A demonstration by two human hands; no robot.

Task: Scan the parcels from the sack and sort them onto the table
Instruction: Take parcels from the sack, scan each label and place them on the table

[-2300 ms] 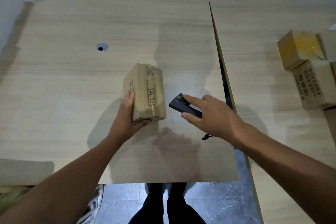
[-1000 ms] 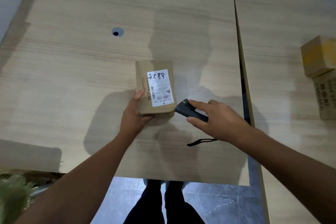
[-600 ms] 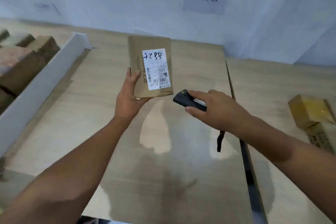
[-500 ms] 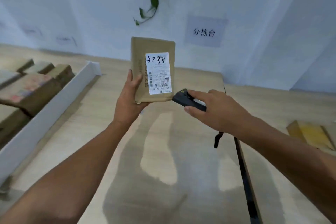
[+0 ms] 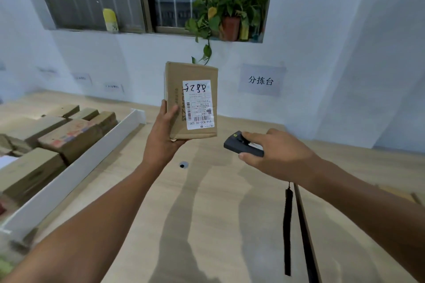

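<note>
Left hand point(image 5: 164, 142) grips cardboard parcel point(image 5: 192, 101) upright above counter point(image 5: 207, 213), label facing camera. Right hand point(image 5: 276, 156) clasps black handheld scanner point(image 5: 241, 146), thumb on top.

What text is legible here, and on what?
"5288", handwritten, white label on the parcel.
"516-K20-00 030", same label, bottom edge.
"分拣台", wall sign.
Label's fine print, small wall labels: too blurred to read.
</note>
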